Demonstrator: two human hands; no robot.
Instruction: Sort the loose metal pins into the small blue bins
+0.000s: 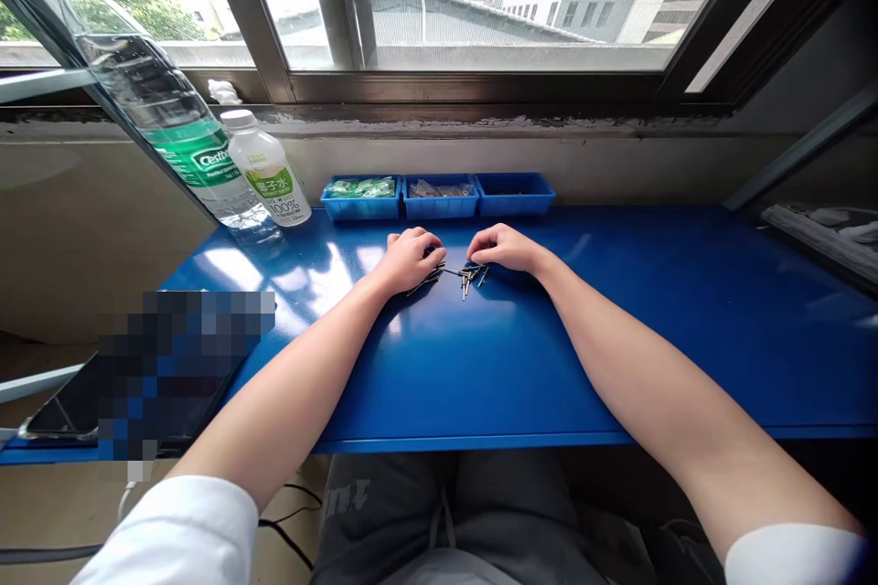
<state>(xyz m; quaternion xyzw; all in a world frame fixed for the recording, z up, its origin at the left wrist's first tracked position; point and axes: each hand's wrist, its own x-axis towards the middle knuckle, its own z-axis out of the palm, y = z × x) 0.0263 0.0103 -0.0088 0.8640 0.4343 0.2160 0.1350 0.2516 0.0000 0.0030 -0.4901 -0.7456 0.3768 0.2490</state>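
Note:
Several small metal pins (466,279) lie in a loose pile on the blue table (439,366), between my two hands. My left hand (414,258) is curled over more of these pins at the left of the pile, its fingers bent round them against the table. Just right of and behind the pile is my right hand (504,249), its thumb and fingers drawn together near the pins. Whatever its fingertips hold, if anything, is too small to make out.
Three blue bins (439,212) stand in a row at the table's back edge. A large water bottle (185,128) and a smaller bottle (271,169) stand at the back left. A blurred dark device (185,366) lies at the left.

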